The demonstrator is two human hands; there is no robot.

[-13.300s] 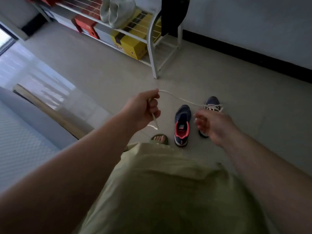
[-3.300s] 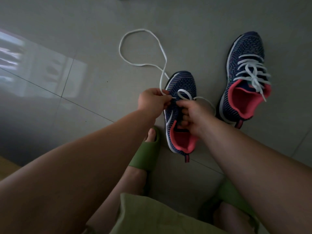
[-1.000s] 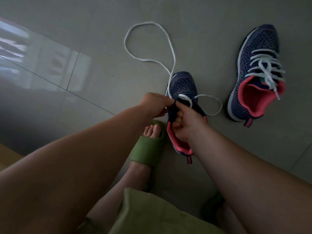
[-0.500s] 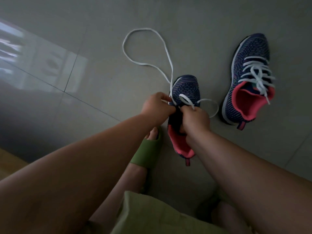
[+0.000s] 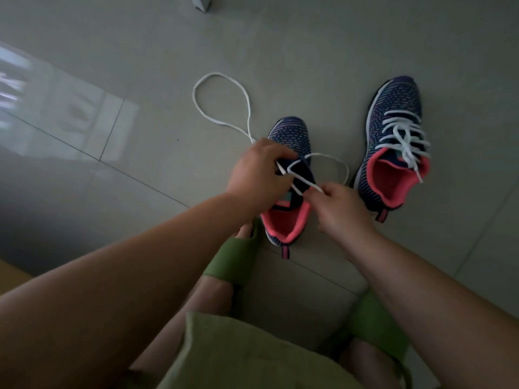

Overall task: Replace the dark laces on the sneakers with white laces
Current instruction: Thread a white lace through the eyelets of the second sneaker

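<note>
A grey tiled floor fills the scene, crossed by dark grout lines, with a pale window reflection lying on its left part. At the bottom edge, olive-green shorts are seen, and below the two bare forearms a pair of green slides is worn on the feet, the left one just beside the heel of the nearer shoe. Two navy knit sneakers with coral-pink linings are set on the floor, toes pointing away from the person. The right sneaker stands apart from the hands and is laced through with a white lace, its ends trailing over the pink collar. The left sneaker lies between the hands and is only partly laced: a second white lace is threaded near its toe, a long loop of it being spread on the floor beyond the shoe and a smaller loop curving out towards the right sneaker. The left hand is curled over the left side of the shoe's throat, the lace being gripped at its fingers beside the dark tongue. The right hand is held just right of the shoe, and a lace end is pinched between its thumb and fingertips above the pink lining
</note>
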